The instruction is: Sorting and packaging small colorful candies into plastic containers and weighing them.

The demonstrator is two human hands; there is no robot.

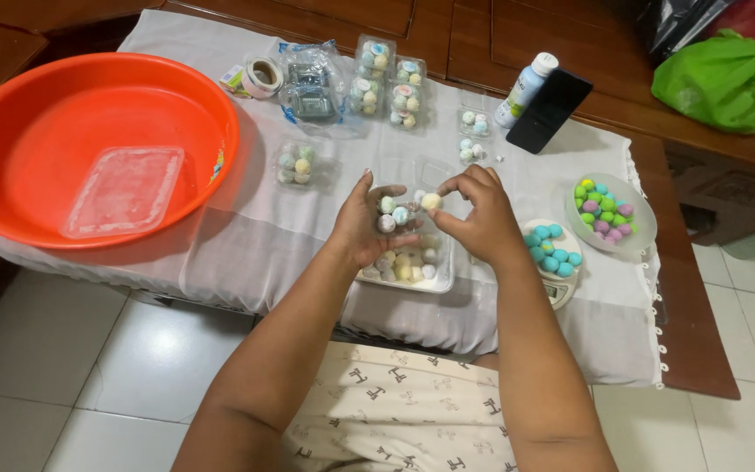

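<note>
Cradling a small clear blister pack (398, 212) in its cupped palm, the left hand (364, 225) is closing around several pastel balls already sitting in its pockets, while the right hand (481, 217) is pinching one pale yellow ball (431, 201) between thumb and fingertips and holding it at the pack's 3 o'clock edge, touching or nearly touching it.

Both hands are hovering over a clear tray (412, 262) of mixed pale balls, just beneath them at 6 o'clock. Taking the hands as centre, filled packs (386, 80) are lying at about 12 o'clock beside a tape roll (262, 76), and one more filled pack (296, 163) is lying at 10 o'clock. A big orange basin (10, 131) with a clear lid inside it is sitting at 9 o'clock. At 3 o'clock a bowl of green, pink and blue balls (609, 210) is waiting, with a heap of blue balls (551, 247) on a small scale (561, 291) at 4 o'clock.

Judging from this, the packing is looking partly done: several packs are standing filled, the one in hand is still taking balls, and plenty of loose balls are remaining in the tray, the bowl and on the scale.
</note>
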